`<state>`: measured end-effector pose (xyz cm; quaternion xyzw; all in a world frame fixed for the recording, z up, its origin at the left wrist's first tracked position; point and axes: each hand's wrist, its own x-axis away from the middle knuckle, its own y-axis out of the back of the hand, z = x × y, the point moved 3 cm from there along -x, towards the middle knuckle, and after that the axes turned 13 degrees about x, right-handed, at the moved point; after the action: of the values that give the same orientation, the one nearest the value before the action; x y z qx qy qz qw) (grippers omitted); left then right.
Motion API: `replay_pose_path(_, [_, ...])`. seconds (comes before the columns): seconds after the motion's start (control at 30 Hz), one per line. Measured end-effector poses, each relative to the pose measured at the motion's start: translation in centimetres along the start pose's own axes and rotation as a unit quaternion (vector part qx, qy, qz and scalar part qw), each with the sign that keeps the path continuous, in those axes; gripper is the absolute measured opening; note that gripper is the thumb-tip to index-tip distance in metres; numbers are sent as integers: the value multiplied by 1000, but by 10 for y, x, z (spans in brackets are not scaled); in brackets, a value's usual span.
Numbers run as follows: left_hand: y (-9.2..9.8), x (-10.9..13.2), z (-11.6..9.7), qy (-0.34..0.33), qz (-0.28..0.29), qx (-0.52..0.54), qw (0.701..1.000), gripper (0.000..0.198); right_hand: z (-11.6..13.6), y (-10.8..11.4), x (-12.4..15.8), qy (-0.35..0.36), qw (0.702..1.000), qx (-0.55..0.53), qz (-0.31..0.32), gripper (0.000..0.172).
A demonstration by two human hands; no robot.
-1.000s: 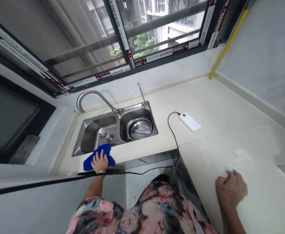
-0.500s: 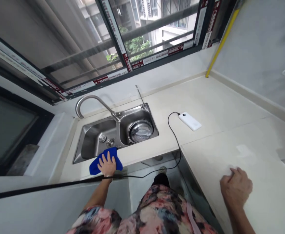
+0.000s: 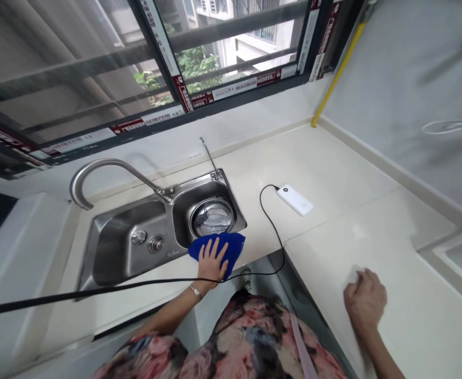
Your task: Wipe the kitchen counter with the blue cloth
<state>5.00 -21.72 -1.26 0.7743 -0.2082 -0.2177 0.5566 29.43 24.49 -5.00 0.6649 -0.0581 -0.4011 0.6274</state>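
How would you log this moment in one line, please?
left hand: flat on cloth | right hand: on counter

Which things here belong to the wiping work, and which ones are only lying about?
In use:
- left hand, pressed flat on the blue cloth
- pale stone countertop under it
- front rim of the steel double sink

Lying about:
- white power bank with black cable
- curved steel faucet
- right hand, resting on the counter

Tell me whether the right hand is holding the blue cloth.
No: the right hand rests bare on the countertop, while the left hand presses the blue cloth.
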Motion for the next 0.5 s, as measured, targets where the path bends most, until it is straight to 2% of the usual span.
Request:
replay_pose_path(0.07, [1, -24, -2, -38, 21, 21, 999, 58, -1, -1, 1, -6, 1000, 4, -4, 50])
replay_pose_path(0.2, [-7, -66, -10, -63, 62, 60, 994, 54, -4, -5, 3, -15, 1000, 3, -3, 52])
replay_pose_path(0.33, [-26, -94, -26, -65, 36, 120, 990, 48, -8, -7, 2, -12, 1000, 3, 3, 49])
replay_pose_path(0.4, [-35, -103, -29, -33, 9, 182, 983, 43, -7, -6, 1, -13, 1000, 5, -1, 46])
replay_pose_path(0.5, [-41, -115, -18, 100, -85, 312, 941, 36, -5, -3, 1, -19, 1000, 6, -9, 45])
